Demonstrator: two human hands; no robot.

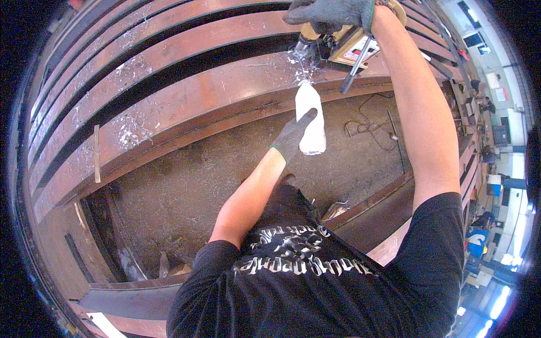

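Note:
My left hand (293, 135), in a dark grey glove with a green cuff, is closed around a white squeeze bottle (311, 121). The bottle's narrow tip points away from me, toward the wet cutter end (307, 48) of a drilling machine. White fluid (304, 70) lies on the steel around that end. My right hand (332, 12), gloved too, is at the top of the machine body (350, 46), its fingers bent toward the left. Whatever it grips is hidden beneath the glove. A lever with a dark grip (355, 67) sticks out from the machine below my right wrist.
Long rust-brown steel beams (225, 67) run side by side with dark gaps between them. White splashes (132, 132) mark them at left. A thin strip (97, 155) rests across one beam's edge. A cable (366, 127) lies coiled on the floor. People (479, 234) are far right.

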